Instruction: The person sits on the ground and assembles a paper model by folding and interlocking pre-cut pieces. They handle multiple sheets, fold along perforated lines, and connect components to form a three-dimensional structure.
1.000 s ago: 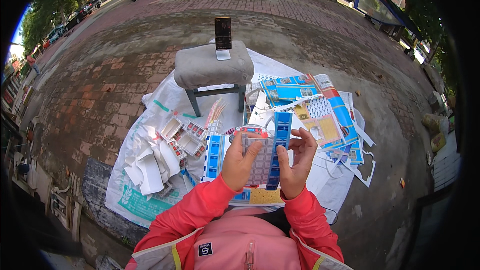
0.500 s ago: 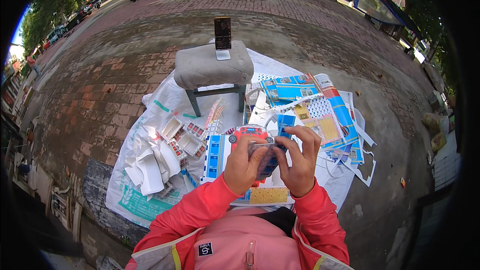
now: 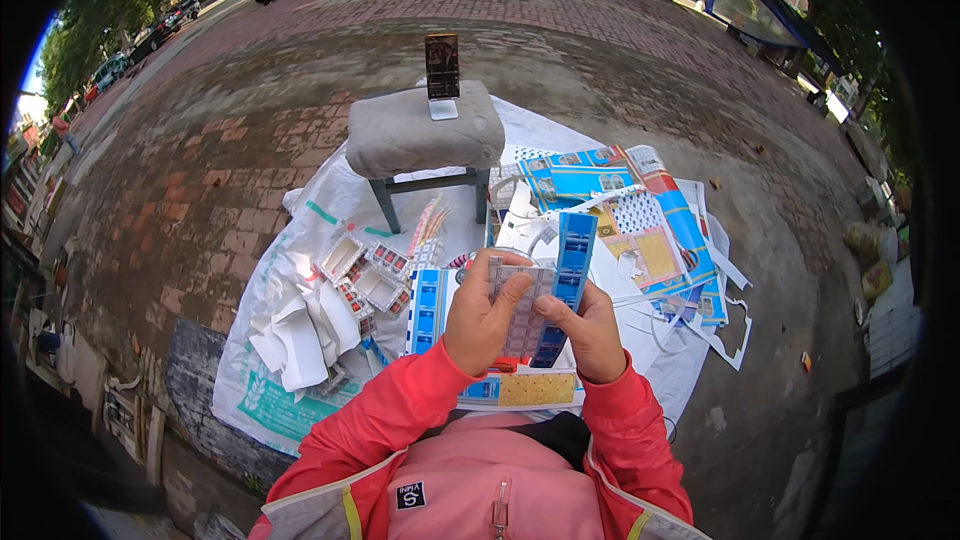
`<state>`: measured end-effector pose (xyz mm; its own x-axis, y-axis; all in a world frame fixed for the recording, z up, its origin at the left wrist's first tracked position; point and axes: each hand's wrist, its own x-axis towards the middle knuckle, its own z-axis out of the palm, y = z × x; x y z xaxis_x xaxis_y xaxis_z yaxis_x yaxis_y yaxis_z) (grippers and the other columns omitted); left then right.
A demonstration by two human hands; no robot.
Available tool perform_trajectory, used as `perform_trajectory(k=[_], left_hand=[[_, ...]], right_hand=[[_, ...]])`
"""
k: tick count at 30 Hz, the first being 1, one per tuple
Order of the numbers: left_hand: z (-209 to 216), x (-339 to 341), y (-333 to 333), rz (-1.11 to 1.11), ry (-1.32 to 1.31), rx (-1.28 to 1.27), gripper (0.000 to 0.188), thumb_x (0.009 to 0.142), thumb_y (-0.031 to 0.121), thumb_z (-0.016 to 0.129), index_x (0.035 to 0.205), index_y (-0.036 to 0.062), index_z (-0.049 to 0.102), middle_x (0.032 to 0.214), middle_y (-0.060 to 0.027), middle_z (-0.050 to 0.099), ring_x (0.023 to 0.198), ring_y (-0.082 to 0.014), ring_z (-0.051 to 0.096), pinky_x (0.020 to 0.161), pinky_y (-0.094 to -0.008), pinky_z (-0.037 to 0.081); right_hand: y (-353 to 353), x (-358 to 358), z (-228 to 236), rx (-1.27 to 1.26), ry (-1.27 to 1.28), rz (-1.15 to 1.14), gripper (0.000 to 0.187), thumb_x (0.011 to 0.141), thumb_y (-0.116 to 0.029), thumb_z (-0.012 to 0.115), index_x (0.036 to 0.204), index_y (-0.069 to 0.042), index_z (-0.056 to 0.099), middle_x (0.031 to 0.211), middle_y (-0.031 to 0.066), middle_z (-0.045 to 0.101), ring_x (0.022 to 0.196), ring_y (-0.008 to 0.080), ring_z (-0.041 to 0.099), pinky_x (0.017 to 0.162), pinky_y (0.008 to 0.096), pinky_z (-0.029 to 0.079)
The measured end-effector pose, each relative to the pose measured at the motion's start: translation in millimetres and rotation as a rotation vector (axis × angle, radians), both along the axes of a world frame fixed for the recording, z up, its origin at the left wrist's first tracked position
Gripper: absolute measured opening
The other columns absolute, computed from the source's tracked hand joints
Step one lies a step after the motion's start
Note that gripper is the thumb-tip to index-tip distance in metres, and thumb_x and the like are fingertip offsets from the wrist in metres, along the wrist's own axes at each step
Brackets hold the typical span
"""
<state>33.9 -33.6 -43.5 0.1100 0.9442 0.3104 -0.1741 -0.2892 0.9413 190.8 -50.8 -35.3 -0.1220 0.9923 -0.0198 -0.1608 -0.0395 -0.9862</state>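
Between my hands is a piece of printed cardboard, with a grey tile-patterned panel [image 3: 522, 318] and a long blue window-printed strip [image 3: 574, 255] standing along its right side. Whether panel and strip are one joined piece I cannot tell. My left hand [image 3: 482, 318] is closed on the panel's left edge, its thumb lying over the front. The strip's lower part is pinched in my right hand [image 3: 592, 332], whose thumb tip presses where strip and panel meet. Under the hands lie printed card sheets, among them a blue window-patterned one [image 3: 428, 310] and a yellow patterned one [image 3: 538, 390].
A white woven sheet [image 3: 240, 360] covers the ground. On it lie small printed card boxes [image 3: 382, 288], white card pieces [image 3: 298, 340] and a pile of printed sheets [image 3: 655, 240]. Ahead stands a padded stool [image 3: 425, 130] bearing a phone [image 3: 442, 68] on a stand.
The blue strip now stands upright and longer in view, and the grey panel faces me. My right fingers have gone from spread above to wrapped behind. The red car-shaped print is now hidden.
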Motion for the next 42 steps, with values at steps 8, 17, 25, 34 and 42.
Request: perform_trajectory(k=[8, 17, 25, 34, 42], left_hand=[[1, -29, 18, -0.178, -0.214, -0.203, 0.016, 0.098, 0.016, 0.057, 0.103, 0.0011, 0.055, 0.091, -0.0028, 0.062, 0.085, -0.0072, 0.057, 0.077, -0.0215, 0.044], [23, -33, 17, 0.051, 0.201, 0.157, 0.019, 0.088, 0.008, 0.069, 0.106, 0.0039, 0.068, 0.087, -0.0057, 0.066, 0.076, -0.0102, 0.062, 0.070, -0.0257, 0.050], [24, -37, 12, 0.027, 0.301, 0.165, 0.024, 0.086, 0.010, 0.072, 0.108, 0.0018, 0.069, 0.090, -0.0086, 0.068, 0.076, -0.0105, 0.063, 0.070, -0.0248, 0.051], [17, -23, 9, -0.061, -0.046, -0.050, 0.026, 0.092, 0.014, 0.067, 0.113, -0.0009, 0.064, 0.089, -0.0038, 0.066, 0.079, -0.0082, 0.059, 0.074, -0.0231, 0.049], [-6, -13, 10, -0.182, -0.083, -0.136, 0.020, 0.100, 0.025, 0.056, 0.098, 0.0044, 0.055, 0.090, 0.0000, 0.061, 0.083, -0.0043, 0.053, 0.074, -0.0210, 0.045]], right_hand=[[-3, -3, -5, 0.177, -0.084, -0.114, 0.027, 0.091, -0.015, 0.068, 0.111, 0.002, 0.063, 0.098, 0.0056, 0.068, 0.085, 0.0102, 0.061, 0.078, 0.0257, 0.049], [-2, 3, 3, 0.228, -0.105, -0.112, 0.022, 0.091, -0.014, 0.067, 0.107, 0.000, 0.062, 0.091, 0.0045, 0.068, 0.078, 0.0088, 0.061, 0.072, 0.0240, 0.049], [-6, 3, -2, 0.241, -0.077, -0.111, 0.026, 0.091, -0.014, 0.067, 0.111, 0.002, 0.062, 0.097, 0.0062, 0.068, 0.085, 0.0113, 0.061, 0.078, 0.0263, 0.049], [-9, -4, -4, 0.282, -0.030, -0.169, 0.024, 0.091, -0.012, 0.066, 0.111, 0.001, 0.061, 0.099, 0.0059, 0.067, 0.088, 0.0111, 0.060, 0.080, 0.0264, 0.048], [-7, -7, -7, 0.189, 0.165, -0.176, 0.033, 0.091, -0.016, 0.066, 0.118, 0.001, 0.058, 0.107, 0.0075, 0.066, 0.092, 0.0135, 0.061, 0.085, 0.0278, 0.048]])
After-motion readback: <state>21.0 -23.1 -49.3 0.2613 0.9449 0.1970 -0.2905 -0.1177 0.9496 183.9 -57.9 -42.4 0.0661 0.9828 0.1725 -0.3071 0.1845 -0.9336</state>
